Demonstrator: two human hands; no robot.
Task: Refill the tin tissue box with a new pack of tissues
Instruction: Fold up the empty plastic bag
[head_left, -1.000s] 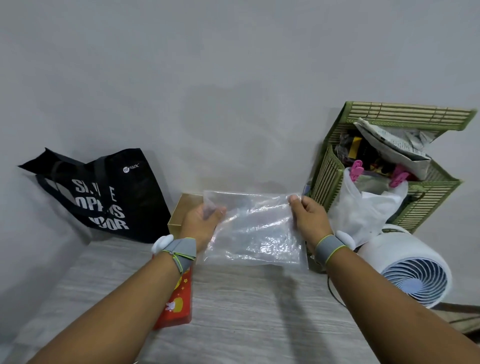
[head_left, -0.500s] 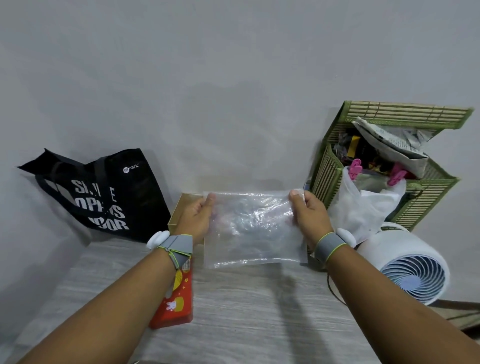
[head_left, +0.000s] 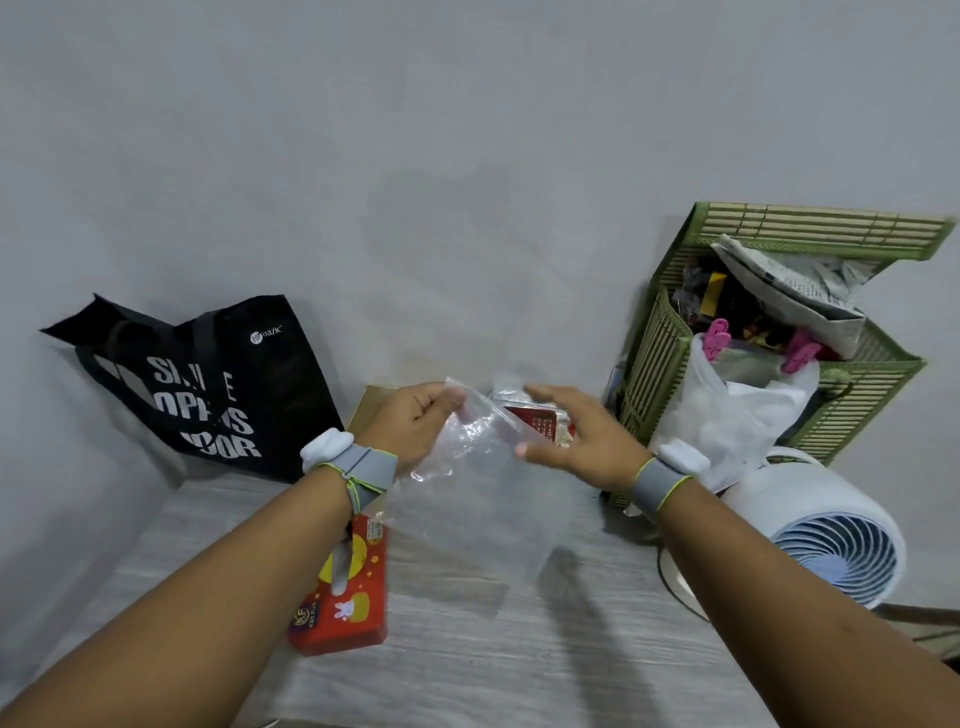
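A clear plastic wrapper (head_left: 480, 462) hangs above the table, pinched at its top left corner by my left hand (head_left: 415, 423). My right hand (head_left: 574, 439) is beside it on the right with fingers spread, holding nothing. The red tin tissue box (head_left: 353, 592), printed with a rabbit and yellow shapes, lies on the grey wood-grain table (head_left: 467, 665) under my left forearm, a white tissue poking from its slot. Behind the wrapper, a red and gold item (head_left: 540, 423) sits by an open cardboard box (head_left: 369, 405).
A black tote bag (head_left: 208, 384) leans on the wall at the back left. A green bamboo basket (head_left: 779, 338) full of odds and ends and a white plastic bag (head_left: 737, 421) stands at the right. A white fan (head_left: 831, 540) sits in front of it.
My right hand has let go of the wrapper's right corner and opened. The wrapper, held flat between both hands before, now hangs crumpled from my left hand alone.
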